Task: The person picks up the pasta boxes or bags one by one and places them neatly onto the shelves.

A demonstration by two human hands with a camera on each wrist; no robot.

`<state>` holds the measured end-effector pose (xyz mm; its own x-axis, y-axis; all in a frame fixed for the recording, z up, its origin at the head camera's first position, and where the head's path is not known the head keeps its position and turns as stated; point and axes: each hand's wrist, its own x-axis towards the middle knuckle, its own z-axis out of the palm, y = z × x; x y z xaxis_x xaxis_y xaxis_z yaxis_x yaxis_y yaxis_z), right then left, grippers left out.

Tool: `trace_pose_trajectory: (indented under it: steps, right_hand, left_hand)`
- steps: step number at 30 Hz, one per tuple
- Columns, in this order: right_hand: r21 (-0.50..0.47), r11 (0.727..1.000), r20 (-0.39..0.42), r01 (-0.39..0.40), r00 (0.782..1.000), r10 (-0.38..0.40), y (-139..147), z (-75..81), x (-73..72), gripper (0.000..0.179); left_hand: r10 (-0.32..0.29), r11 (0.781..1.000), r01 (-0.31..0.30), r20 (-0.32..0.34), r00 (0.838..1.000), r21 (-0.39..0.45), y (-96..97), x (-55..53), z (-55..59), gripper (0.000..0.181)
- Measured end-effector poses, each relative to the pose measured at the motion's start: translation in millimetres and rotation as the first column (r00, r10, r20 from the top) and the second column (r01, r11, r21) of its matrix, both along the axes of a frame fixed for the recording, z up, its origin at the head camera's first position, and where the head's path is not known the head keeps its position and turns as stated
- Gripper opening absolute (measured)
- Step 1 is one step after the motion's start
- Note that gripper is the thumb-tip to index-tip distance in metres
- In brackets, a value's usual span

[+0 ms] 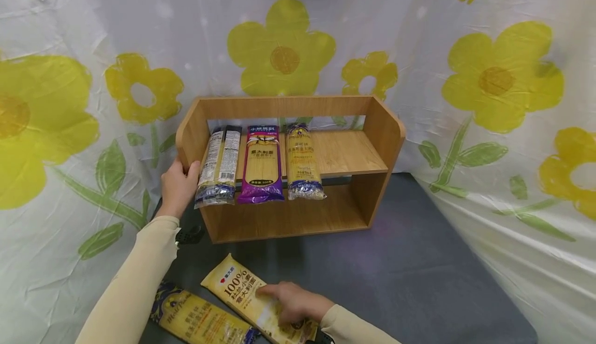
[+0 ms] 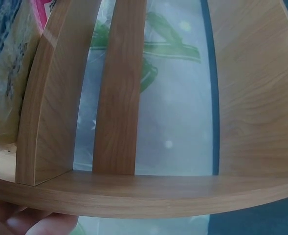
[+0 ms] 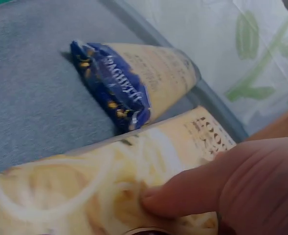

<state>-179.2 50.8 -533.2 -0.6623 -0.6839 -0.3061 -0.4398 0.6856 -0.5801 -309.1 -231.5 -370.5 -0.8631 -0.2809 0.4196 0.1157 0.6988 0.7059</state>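
Observation:
My left hand [image 1: 179, 186] grips the left side panel of a two-tier wooden shelf [image 1: 379, 178]; in the left wrist view its fingertips [image 2: 51, 225] show beyond the panel's edge. My right hand [image 1: 295, 302] holds a yellow pasta pack [image 1: 237, 287] lying on the dark table. In the right wrist view the thumb [image 3: 183, 196] presses on the pack's printed face; the other fingers are mostly hidden. Beside it lies a spaghetti pack [image 1: 200, 318] with a blue end. On the upper tier lean a back-turned pack [image 1: 222, 163], a purple pasta pack [image 1: 262, 165] and a yellow spaghetti pack [image 1: 302, 163].
The grey tabletop [image 1: 419, 271] extends to the right of the shelf. A white curtain [image 1: 321, 2] with yellow flowers hangs behind and along both sides. The shelf's lower tier [image 1: 288, 214] lies below the overhanging pack ends.

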Motion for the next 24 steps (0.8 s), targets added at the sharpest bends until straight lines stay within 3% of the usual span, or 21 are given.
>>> trace_pose_trajectory:
  steps: [2, 9, 17, 24]
  right_hand:
    - [0.025, 0.999, -0.002, -0.022, 1.000, 0.023, -2.7, 1.3, 0.1, 0.088]
    - [0.003, 0.998, 0.108, -0.061, 0.992, 0.060, -4.3, 5.8, -4.4, 0.088]
    - [0.047, 0.996, 0.060, -0.076, 0.996, 0.073, 1.0, 14.1, -5.5, 0.091]
    - [0.010, 0.997, 0.061, -0.076, 0.995, 0.075, 4.0, 12.0, -7.4, 0.096]
  left_hand:
    - [-0.003, 1.000, 0.003, 0.004, 1.000, 0.001, -0.6, 0.5, -0.4, 0.045]
    - [0.000, 1.000, 0.000, -0.010, 1.000, -0.003, -0.2, -0.5, -0.9, 0.045]
    - [0.004, 1.000, -0.004, -0.006, 1.000, -0.004, 2.7, -2.0, -1.9, 0.043]
    - [0.009, 1.000, -0.009, -0.012, 1.000, -0.010, -1.0, -0.3, -0.2, 0.043]
